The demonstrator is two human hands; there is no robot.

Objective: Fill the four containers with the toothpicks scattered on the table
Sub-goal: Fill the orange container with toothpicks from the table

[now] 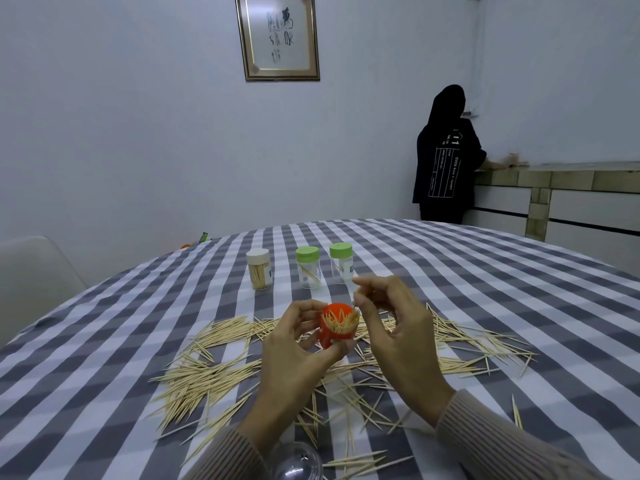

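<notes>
While hands (346, 344) grip round orange cup (332, 336) (toothpick-stuffed)

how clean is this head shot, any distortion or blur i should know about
Head view: wide-angle bending curves the table edge and tilts the picture frame; light is soft and even with faint shadows; the person at the counter has a motion-smeared forearm; the clear dome at the bottom edge carries small glints; the orange container and scattered toothpicks read reasonably sharp.
</notes>
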